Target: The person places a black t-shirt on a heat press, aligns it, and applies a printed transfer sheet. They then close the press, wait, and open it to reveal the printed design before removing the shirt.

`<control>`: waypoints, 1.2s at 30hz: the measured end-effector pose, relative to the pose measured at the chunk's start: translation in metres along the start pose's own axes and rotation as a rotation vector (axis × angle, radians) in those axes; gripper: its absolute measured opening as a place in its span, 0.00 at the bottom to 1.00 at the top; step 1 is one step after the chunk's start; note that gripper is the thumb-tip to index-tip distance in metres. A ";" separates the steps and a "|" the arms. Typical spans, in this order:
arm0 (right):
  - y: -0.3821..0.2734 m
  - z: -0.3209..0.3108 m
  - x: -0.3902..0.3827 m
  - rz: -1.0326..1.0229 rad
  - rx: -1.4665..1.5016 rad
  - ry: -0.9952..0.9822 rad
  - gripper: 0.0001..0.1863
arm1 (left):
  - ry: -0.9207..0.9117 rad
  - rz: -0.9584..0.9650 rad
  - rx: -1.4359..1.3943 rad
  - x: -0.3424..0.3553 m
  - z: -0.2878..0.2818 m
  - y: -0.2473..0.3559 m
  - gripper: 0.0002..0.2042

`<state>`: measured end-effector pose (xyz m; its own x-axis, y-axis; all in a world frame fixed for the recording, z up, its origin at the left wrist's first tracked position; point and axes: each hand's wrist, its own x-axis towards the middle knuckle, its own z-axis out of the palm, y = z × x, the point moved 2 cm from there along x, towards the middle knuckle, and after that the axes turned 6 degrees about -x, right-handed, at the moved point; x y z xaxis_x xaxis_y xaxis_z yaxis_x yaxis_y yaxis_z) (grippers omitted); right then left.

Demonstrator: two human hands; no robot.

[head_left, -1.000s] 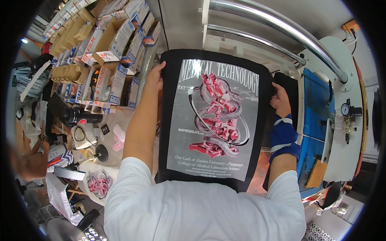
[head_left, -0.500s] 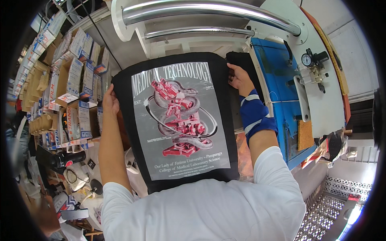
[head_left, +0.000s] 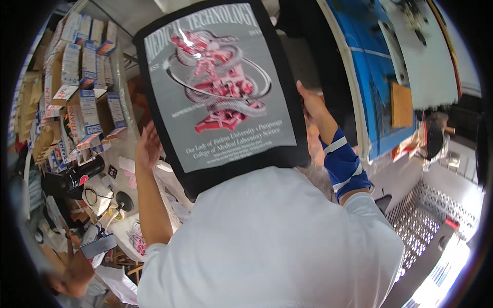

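While the black panel [head_left: 208, 178] lies face-up before the chest, between the two hands, its lower edge overlapped by the person's white shirt [head_left: 272, 231], neither grip shows a clear hold. Left hand [head_left: 148, 146]: at the left border, fingers extended and loosely spread, slightly blurred; contact cannot be told. Right hand [head_left: 314, 105]: just beside the right border, thumb up and fingers curled partly out of sight; cannot tell whether it bears any load. Blue-and-white band [head_left: 345, 161] on that forearm. Surroundings: cardboard boxes [head_left: 90, 110] to the left, blue surface [head_left: 380, 77] to the right. Handling, judged only: probably light for its breadth; the black layer looks soft, cloth-like, yet the whole keeps nearly flat, so some stiffness is likely. The glossy grey-and-red print [head_left: 221, 87] may be slippery and prone to creasing or smudging. Best hold: opposite black side borders, at matching heights, thumbs above and fingers beneath, clear of the print.
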<state>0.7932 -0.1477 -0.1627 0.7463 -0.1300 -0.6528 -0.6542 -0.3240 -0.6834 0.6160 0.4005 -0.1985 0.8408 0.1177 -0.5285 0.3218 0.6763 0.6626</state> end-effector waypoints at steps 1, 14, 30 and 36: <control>0.021 -0.007 -0.009 0.052 0.093 -0.043 0.24 | -0.029 -0.040 -0.036 -0.020 -0.010 -0.015 0.26; 0.041 -0.012 -0.087 -0.947 -0.528 0.501 0.13 | 0.344 0.949 1.037 -0.108 0.046 -0.037 0.09; 0.058 0.033 -0.116 -1.332 -0.598 0.407 0.13 | 0.308 1.180 1.237 -0.112 0.097 -0.082 0.08; 0.058 0.032 -0.117 -1.329 -0.577 0.398 0.13 | 0.312 1.177 1.233 -0.111 0.096 -0.083 0.08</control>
<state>0.6642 -0.1210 -0.1370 0.7864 0.3388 0.5166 0.5740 -0.7096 -0.4085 0.5378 0.2612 -0.1437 0.7894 0.3251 0.5207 -0.1106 -0.7591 0.6416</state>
